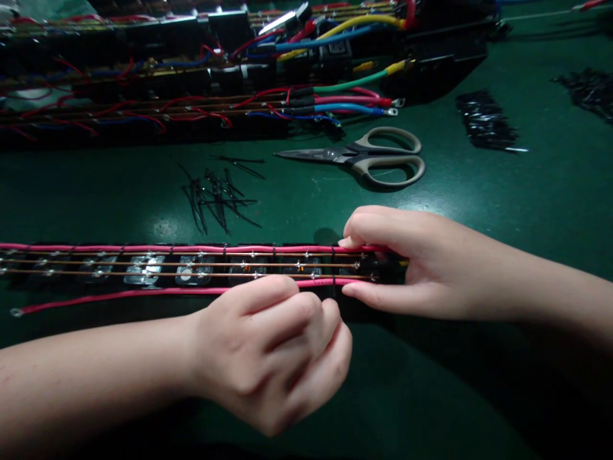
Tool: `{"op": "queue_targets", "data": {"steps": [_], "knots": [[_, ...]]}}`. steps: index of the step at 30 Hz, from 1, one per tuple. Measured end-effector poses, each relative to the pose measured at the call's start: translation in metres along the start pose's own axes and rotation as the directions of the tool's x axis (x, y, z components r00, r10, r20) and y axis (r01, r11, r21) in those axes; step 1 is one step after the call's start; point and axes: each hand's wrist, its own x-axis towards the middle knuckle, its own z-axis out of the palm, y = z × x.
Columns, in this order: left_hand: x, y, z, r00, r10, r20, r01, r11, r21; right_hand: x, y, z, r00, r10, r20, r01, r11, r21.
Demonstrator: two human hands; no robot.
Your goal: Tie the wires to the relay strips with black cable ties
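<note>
A long black wiring strip (194,269) with thin copper-coloured rods runs across the middle, and a pinkish-red cable (119,248) lies along its far edge. A second red cable (138,292) follows the near edge and ends at the left in a ring terminal (17,312). My right hand (426,262) clasps the strip's right end, thumb and fingers on opposite edges by the red cables. Beside a black cable tie (334,268) around the strip, my left hand (282,351) is closed in a fist at the near edge. Whatever its fingers hold is hidden.
Scissors (354,155) lie beyond the strip on the green table (541,211). Loose black cable ties (220,198) are scattered to their left. Another bundle of ties (486,121) lies at the right. Wired black assemblies (191,70) with coloured cables fill the back left.
</note>
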Motion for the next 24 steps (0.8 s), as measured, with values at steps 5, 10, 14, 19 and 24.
{"op": "queue_targets", "data": {"steps": [5, 10, 14, 19, 24], "knots": [[0.001, -0.003, -0.001, 0.995, 0.076, 0.058, -0.079, 0.996, 0.046, 0.001, -0.002, 0.000, 1.000, 0.012, 0.015, -0.012, 1.000, 0.021], [0.001, -0.002, 0.001, 0.992, 0.074, 0.102, -0.080, 0.995, 0.062, 0.001, -0.003, 0.000, 0.999, 0.015, 0.031, -0.016, 1.000, 0.027], [0.000, 0.000, 0.000, 0.998, 0.040, 0.047, -0.042, 0.998, 0.039, 0.001, -0.002, 0.000, 0.999, 0.002, 0.038, -0.003, 1.000, 0.031], [0.004, 0.007, -0.004, 0.997, -0.072, -0.020, 0.073, 0.997, 0.014, 0.001, -0.002, 0.000, 0.999, 0.004, 0.034, -0.005, 1.000, 0.027], [0.008, 0.009, -0.006, 0.993, -0.112, -0.043, 0.114, 0.993, 0.036, 0.001, -0.003, -0.001, 0.999, 0.014, 0.033, -0.016, 0.999, 0.039]]}}
